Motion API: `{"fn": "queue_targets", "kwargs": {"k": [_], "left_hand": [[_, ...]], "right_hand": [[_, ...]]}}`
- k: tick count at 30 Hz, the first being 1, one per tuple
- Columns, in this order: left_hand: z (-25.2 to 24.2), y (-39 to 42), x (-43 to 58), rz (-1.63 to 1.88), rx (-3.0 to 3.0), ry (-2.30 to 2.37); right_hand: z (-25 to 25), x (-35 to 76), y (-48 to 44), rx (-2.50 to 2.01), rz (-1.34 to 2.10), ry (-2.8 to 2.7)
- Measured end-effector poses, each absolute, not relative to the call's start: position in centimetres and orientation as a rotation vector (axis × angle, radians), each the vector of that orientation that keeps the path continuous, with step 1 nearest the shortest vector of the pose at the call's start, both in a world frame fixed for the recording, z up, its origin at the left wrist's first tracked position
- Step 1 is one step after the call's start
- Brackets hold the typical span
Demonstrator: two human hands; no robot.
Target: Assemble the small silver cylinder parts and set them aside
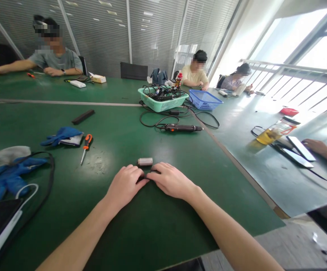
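Observation:
My left hand (126, 184) and my right hand (170, 180) meet low over the green table, thumbs almost touching. Both have their fingers curled in a pinch around something small and dark, mostly hidden by the fingers. Just beyond the fingertips lies a short silver-grey metal block (145, 162), on its side and apart from the grip. To the left rests a screwdriver (87, 145) with an orange and black handle, its tip toward me.
A corded electric screwdriver (183, 128) lies ahead, by a green basket (163, 105) of cables and a blue basket (205, 101). Blue gloves (8, 178) and a dark bar (83, 117) are left. A bottle (277, 130) stands right; several people sit around.

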State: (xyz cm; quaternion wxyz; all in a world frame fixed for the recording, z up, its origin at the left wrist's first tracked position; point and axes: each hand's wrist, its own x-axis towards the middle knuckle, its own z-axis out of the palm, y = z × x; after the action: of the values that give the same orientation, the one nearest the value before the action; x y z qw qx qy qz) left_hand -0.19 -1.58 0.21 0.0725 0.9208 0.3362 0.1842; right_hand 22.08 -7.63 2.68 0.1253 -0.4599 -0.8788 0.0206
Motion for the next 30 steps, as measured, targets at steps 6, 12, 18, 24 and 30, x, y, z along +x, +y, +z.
{"fn": "queue_targets", "kwargs": {"k": [6, 12, 18, 24, 30], "left_hand": [[0.8, -2.1, -0.2, 0.572, 2.733, 1.000], [1.2, -2.0, -0.8, 0.562, 2.779, 0.994], [1.5, -0.8, -0.9, 0.827, 2.796, 1.089], [0.2, 0.9, -1.0, 0.800, 2.681, 1.215], [-0.8, 1.5, -0.9, 0.755, 2.626, 1.139]], "right_hand": [[2.4, 26.6, -6.3, -1.738, 0.008, -2.393], [1.3, 34.9, -5.3, -2.178, -0.019, -2.036], [0.4, 38.9, -5.9, -2.322, -0.011, -1.861], [0.2, 39.0, -6.2, -2.265, -0.055, -1.781], [1.9, 33.9, -5.8, -1.998, -0.155, -1.811]]}}
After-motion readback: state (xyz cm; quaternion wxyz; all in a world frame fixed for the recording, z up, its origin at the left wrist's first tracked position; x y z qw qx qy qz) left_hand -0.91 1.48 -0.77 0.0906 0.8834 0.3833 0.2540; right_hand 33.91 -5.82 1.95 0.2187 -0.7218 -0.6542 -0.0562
